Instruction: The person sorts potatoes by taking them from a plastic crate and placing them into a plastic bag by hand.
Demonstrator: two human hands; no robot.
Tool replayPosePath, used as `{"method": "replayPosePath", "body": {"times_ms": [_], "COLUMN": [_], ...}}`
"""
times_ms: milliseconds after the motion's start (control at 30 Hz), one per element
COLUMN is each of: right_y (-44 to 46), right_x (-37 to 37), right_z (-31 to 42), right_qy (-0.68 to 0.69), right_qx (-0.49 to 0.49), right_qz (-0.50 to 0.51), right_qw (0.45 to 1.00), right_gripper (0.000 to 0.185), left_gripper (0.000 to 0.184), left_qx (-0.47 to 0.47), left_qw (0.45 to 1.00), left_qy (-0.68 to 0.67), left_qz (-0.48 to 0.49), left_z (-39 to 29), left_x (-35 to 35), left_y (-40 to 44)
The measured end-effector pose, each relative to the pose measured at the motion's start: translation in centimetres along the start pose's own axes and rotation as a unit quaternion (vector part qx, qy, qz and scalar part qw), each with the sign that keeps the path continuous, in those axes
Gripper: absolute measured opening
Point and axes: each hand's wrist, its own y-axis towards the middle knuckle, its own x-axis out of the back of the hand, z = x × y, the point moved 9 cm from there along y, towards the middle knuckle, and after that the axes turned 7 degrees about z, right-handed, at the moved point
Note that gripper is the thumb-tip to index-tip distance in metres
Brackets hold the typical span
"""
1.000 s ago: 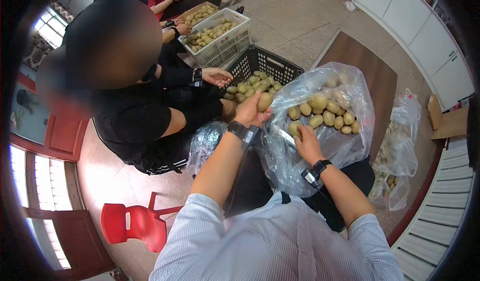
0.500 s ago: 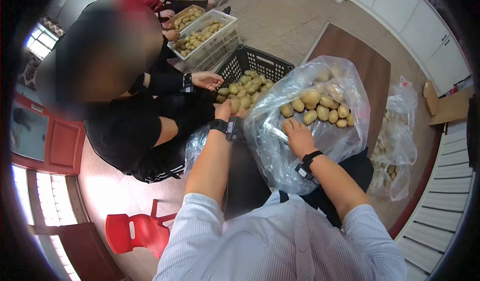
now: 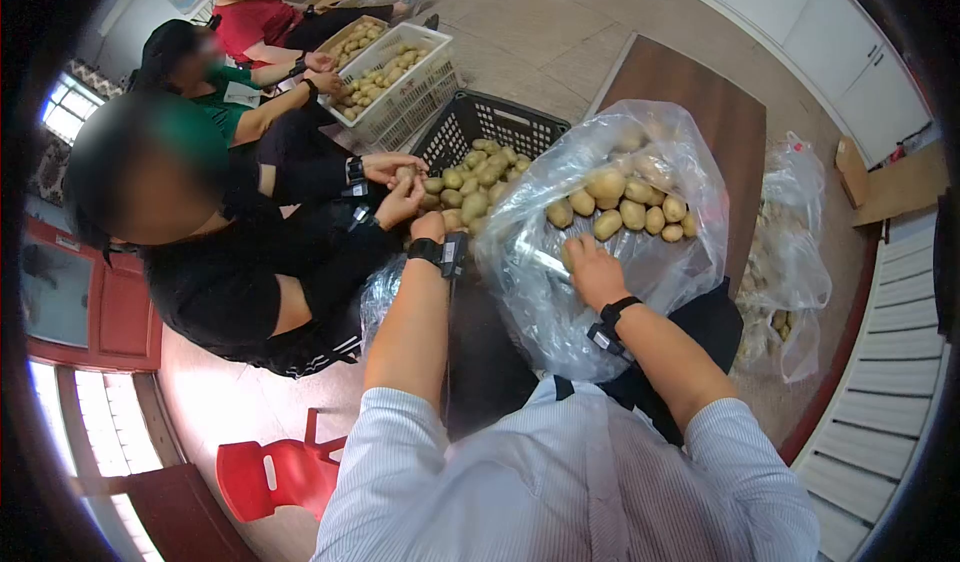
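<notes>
My left hand (image 3: 432,228) reaches to the near edge of the black crate (image 3: 515,117), beside the green-brown potatoes (image 3: 478,177) in it; its fingers are mostly hidden. My right hand (image 3: 597,274) is closed round a potato (image 3: 572,252) over the clear plastic bag (image 3: 655,307). Several paler potatoes (image 3: 633,214) lie in the bag's mouth, just beyond that hand. The bag rests on my lap and against the brown table.
Close on the left sits a person in black (image 3: 235,262), both hands at the crate. Farther back are two more people and a white crate (image 3: 430,77) of potatoes. A brown table (image 3: 690,82), another bag (image 3: 790,252) and a red chair (image 3: 285,472) stand around.
My left hand has lowered a potato toward the black crate. The right hand has stayed at the bag with its potato. The neighbour's hands have come together round a small item.
</notes>
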Motion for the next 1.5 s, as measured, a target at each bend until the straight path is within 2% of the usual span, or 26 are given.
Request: {"method": "replayPosePath", "body": {"times_ms": [33,67,200,233,267,300,333,367,433,700,900,967,1000,1067,1100,1167,1200,1267,1300,1367,1433,1500], "right_y": [-0.1,-0.2,-0.4,-0.5,-0.6,-0.7,-0.9,-1.1,-1.3,-1.3,-0.2,0.6,1.1,1.4,1.6,0.7,0.7,1.1,1.1,1.2,1.4,1.5], "right_x": [-0.1,-0.1,-0.8,-1.0,-1.1,-1.0,-0.8,-0.6,-0.6,-1.1,-1.6,-1.7,-1.8,-4.9,-4.9,-7.8,-8.1,-9.0,-8.5,-6.8,-6.3,-5.4], "right_z": [0.0,-0.1,-0.5,-0.5,-0.6,-0.6,-0.4,-0.3,-0.2,0.1,-0.9,-2.4,-3.0,-6.0,-6.4,-7.1,-7.2,-6.3,-5.7,-2.8,-1.7,-0.6], "right_qy": [-0.005,-0.010,-0.018,-0.018,-0.018,-0.019,-0.014,-0.010,-0.010,-0.015,0.063,0.186,0.186,0.408,0.407,0.646,0.646,0.782,0.782,0.837,0.832,0.826], "right_qx": [-0.003,-0.006,-0.017,-0.022,-0.027,-0.030,-0.024,-0.017,-0.018,-0.013,-0.003,-0.020,-0.019,-0.137,-0.138,-0.235,-0.235,-0.216,-0.216,-0.208,-0.218,-0.227], "right_qz": [-0.001,-0.002,0.006,0.010,0.013,0.012,0.005,-0.002,-0.005,0.011,0.029,0.011,0.012,0.100,0.101,0.155,0.154,0.130,0.131,0.155,0.158,0.161], "right_qw": [1.000,1.000,1.000,1.000,0.999,0.999,1.000,1.000,1.000,1.000,0.998,0.982,0.982,0.897,0.897,0.710,0.710,0.570,0.570,0.481,0.486,0.491], "right_gripper": [0.032,0.030,0.024,0.023,0.021,0.021,0.021,0.022,0.022,0.031,0.040,0.042,0.042,0.045,0.045,0.042,0.042,0.039,0.039,0.037,0.037,0.038], "left_gripper": [0.031,0.024,0.020,0.017,0.018,0.022,0.023,0.023,0.023,0.024,0.023,0.024,0.024,0.023,0.024,0.025,0.025,0.026,0.027,0.028,0.028,0.031], "left_qx": [0.048,0.022,-0.015,0.034,0.079,0.118,0.119,0.119,0.108,0.107,0.098,0.096,0.091,0.086,0.081,0.076,0.065,0.055,0.062,0.071,0.063,0.047], "left_qw": [0.999,0.999,0.999,0.956,0.811,0.579,0.614,0.614,0.601,0.610,0.629,0.629,0.628,0.626,0.620,0.613,0.618,0.624,0.629,0.633,0.652,0.643], "left_qy": [0.009,0.030,0.031,-0.290,-0.579,-0.807,-0.780,-0.780,-0.786,-0.779,-0.767,-0.767,-0.768,-0.769,-0.772,-0.775,-0.767,-0.759,-0.750,-0.741,-0.717,-0.718], "left_qz": [-0.002,-0.007,0.001,0.006,0.011,0.015,0.009,0.011,0.093,0.097,0.084,0.086,0.092,0.098,0.114,0.132,0.157,0.180,0.196,0.211,0.240,0.261], "left_z": [-0.1,-1.8,-5.4,-4.5,-4.2,-5.2,-5.7,-6.2,-7.9,-9.5,-10.2,-10.3,-10.5,-10.6,-10.7,-10.9,-11.4,-12.1,-12.6,-13.5,-14.5,-15.2], "left_x": [1.5,2.7,4.5,3.8,2.3,0.9,1.6,2.0,1.4,2.7,4.1,4.3,4.3,4.2,3.9,3.1,3.0,2.7,2.6,2.8,3.3,3.3], "left_y": [-0.6,-1.8,-2.8,-2.8,-2.9,-3.3,-3.5,-3.7,-3.4,-4.3,-5.3,-5.4,-5.4,-5.3,-5.0,-4.5,-4.4,-4.3,-4.4,-4.9,-5.6,-5.9]}}
